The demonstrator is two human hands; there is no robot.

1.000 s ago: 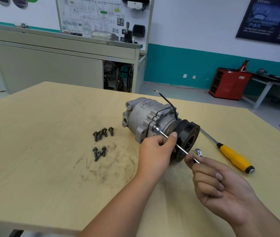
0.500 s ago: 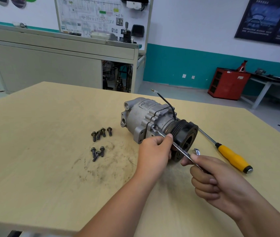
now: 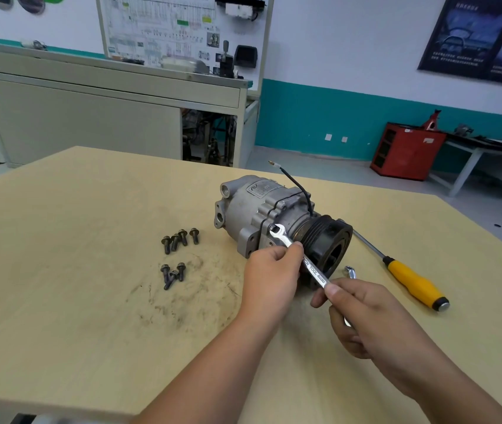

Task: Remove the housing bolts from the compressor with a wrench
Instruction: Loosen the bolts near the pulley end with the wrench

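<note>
Holding wrench [image 3: 314, 272] | left hand [image 3: 271, 278], right hand [image 3: 366, 316] | head at compressor [image 3: 252, 206]

Head camera looks forward-down, close over table [image 3: 60, 270].

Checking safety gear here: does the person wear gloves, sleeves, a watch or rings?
No. The left hand and right hand are bare: no gloves, rings or watch show. No sleeve is in view on either arm up to the picture's edge.

Automotive training workshop: wiring-diagram board [image 3: 164, 29], red jack stand [image 3: 432, 119], compressor [image 3: 274, 215] on worktable [image 3: 60, 270].
</note>
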